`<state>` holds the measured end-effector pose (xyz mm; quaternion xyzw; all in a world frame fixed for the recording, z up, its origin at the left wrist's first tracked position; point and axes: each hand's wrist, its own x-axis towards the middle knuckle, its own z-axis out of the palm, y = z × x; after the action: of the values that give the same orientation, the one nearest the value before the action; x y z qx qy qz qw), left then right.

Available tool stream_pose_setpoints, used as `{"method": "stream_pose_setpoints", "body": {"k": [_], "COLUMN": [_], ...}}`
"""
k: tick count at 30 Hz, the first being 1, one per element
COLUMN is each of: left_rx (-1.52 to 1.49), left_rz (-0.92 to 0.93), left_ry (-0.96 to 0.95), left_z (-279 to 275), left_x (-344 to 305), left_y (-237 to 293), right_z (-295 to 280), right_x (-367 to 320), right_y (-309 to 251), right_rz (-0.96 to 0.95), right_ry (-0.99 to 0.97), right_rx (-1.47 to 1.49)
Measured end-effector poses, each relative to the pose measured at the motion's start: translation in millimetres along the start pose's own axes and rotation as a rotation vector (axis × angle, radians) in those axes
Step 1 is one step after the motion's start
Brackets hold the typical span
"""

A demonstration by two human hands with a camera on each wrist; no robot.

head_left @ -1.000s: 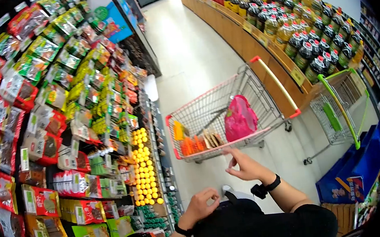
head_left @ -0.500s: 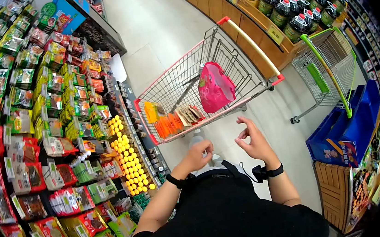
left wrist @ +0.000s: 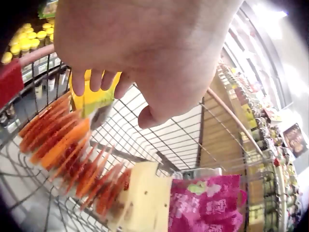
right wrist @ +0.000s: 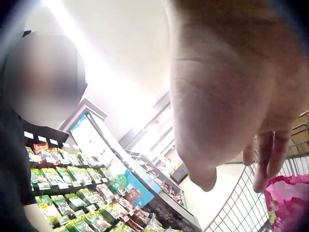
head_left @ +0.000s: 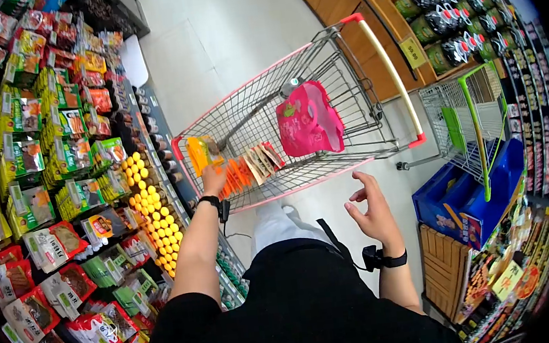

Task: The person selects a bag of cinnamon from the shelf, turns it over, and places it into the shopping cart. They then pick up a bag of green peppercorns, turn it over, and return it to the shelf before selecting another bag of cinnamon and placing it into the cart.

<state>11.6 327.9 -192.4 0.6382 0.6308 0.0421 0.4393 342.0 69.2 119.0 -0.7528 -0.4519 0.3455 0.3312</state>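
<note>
My left hand [head_left: 212, 180] reaches over the near left corner of a wire shopping cart [head_left: 241, 111]. In the left wrist view its fingers point down in front of a yellow packet [left wrist: 91, 102], the thumb held apart, with nothing seen between them. A row of thin orange packets [left wrist: 65, 142] stands on edge just beneath that hand. Beside the row are cream-coloured packets [head_left: 261, 163], then a bright pink bag [head_left: 309, 121]. My right hand [head_left: 374, 211] hangs outside the cart's near side, fingers loosely bent and holding nothing.
Shelves of hanging food packets [head_left: 26, 164] and yellow-capped bottles [head_left: 153, 204] line the left. Large oil bottles [head_left: 439, 20] stand on a wooden display at upper right. A second cart with green trim [head_left: 477, 130] and a blue display bin [head_left: 452, 203] are on the right.
My left hand has moved forward from in front of the body into the cart's corner, its fingers uncurling. The right hand stays out at the side. The head view has shifted.
</note>
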Motion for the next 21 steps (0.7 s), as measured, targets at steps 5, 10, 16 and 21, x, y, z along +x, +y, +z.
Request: {"method": "stream_pose_setpoints", "body": {"k": [5, 10, 16, 21], "left_rx": [0.129, 0.173, 0.125, 0.044], "left_rz": [-0.049, -0.202, -0.239, -0.177], "left_ry": [-0.001, 0.108, 0.069, 0.075], "left_z": [-2, 14, 4, 6], "left_x": [43, 70, 79, 83], "left_y": [-15, -20, -14, -15], "right_z": [2, 3, 8, 16], "right_x": [37, 74, 105, 110], "right_y": [-8, -13, -30, -31], "right_rz": [0.057, 0.048, 0.019, -0.019], "right_ry": [-0.093, -0.134, -0.136, -0.230], "right_rx": [-0.127, -0.186, -0.210, -0.201]}}
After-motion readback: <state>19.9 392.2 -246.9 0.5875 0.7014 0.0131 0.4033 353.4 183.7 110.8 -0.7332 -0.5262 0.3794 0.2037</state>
